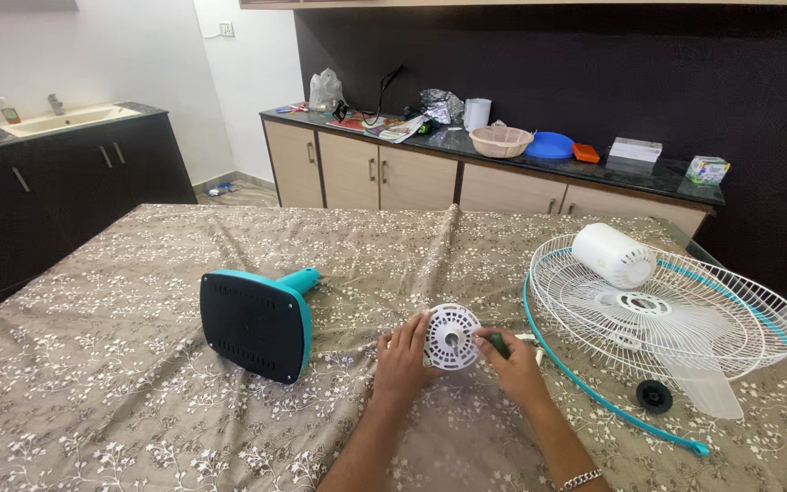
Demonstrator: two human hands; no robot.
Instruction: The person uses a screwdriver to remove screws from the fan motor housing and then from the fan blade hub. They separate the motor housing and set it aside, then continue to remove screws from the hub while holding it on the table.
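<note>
left hand (403,357): my fingers (418,326) curl onto the left edge of the white round vented cover (451,336), clamped on its rim.
right hand (514,366): fingers closed round a green-handled tool (499,343); its tip end points at the cover's right side. Can't tell if it touches.
cover: lies between both hands, tilted up a bit, centre hole facing me, low over the table (120,383).
table: covered with a brown floral cloth, a ridge fold running up the middle beyond the cover.
left of hands: teal fan base (257,321) on its side, black underside toward me, neck pointing away to the right. Near, not touching my left hand.
right of hands: white wire fan guard (667,305) lying flat, teal ring (585,387) round it, white blade under the wires, white motor housing (614,254) resting on top at the far side.
small part: black round knob (654,395) on the cloth, just at the guard's near edge.
in the way: nothing between my hands and the cover; teal ring passes close to my right hand.
</note>
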